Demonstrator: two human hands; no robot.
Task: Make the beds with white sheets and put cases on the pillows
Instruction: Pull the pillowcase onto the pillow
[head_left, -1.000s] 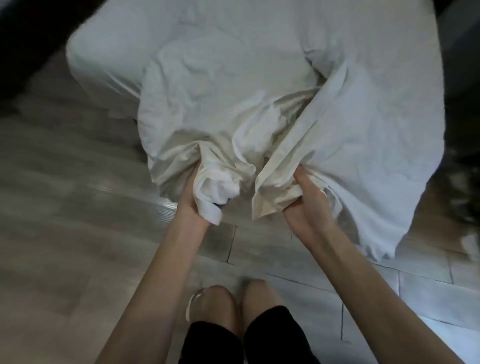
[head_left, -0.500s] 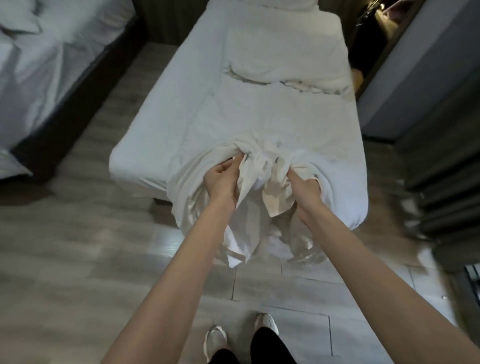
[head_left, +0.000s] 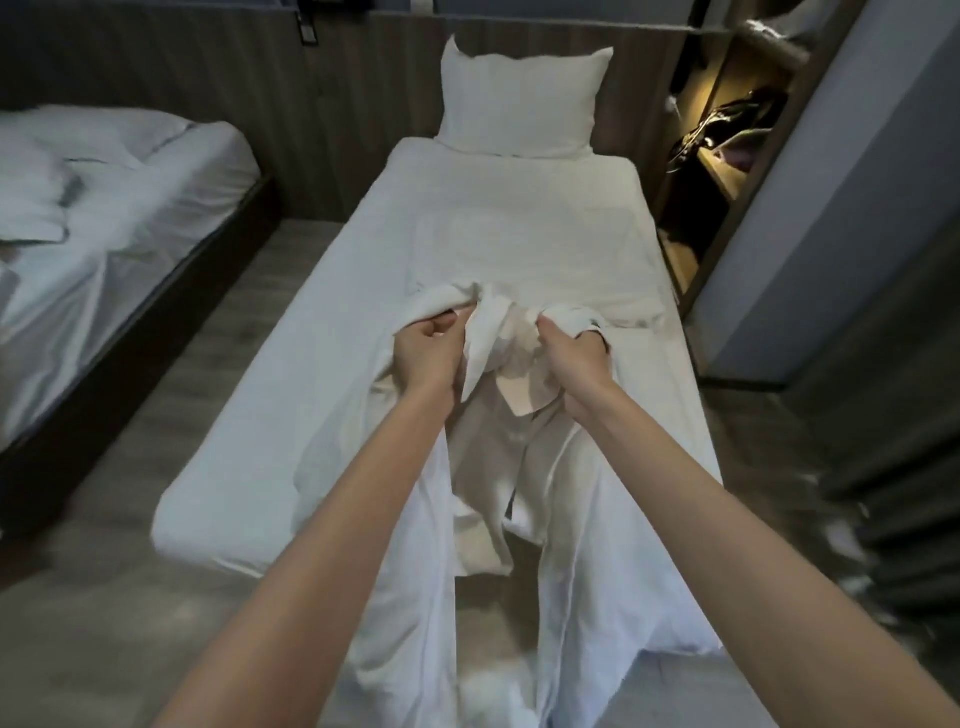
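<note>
Two hands are held out over a narrow bed (head_left: 332, 374), and a white sheet (head_left: 483, 457) is gathered between them. The left hand (head_left: 426, 353) is closed on a thick bunch of the cloth, its fingers (head_left: 441, 325) curled round the fold with the knuckles turned up. The right hand (head_left: 571, 358) grips another bunch just beside it, its fingers (head_left: 550, 330) wrapped tightly into the fabric. Both bunches are lifted slightly off the mattress near the middle of the bed.

From the two grips, long folds of the sheet hang down over the near end of the bed, and the lowest folds are blurred close to the floor (head_left: 223, 332). A cream-toned fold is seen between the wrists.

At the far end of the bed, a white pillow (head_left: 519, 98) is propped upright against the dark wall panelling, its lower edge touching the mattress.

To the left, well apart across a strip of floor, a second bed (head_left: 130, 218) is covered with rumpled white linen on a dark frame. To the right of the pillow, a lit shelf (head_left: 727, 156) is set into the wall, with dark items on it that cannot be made out.
</note>
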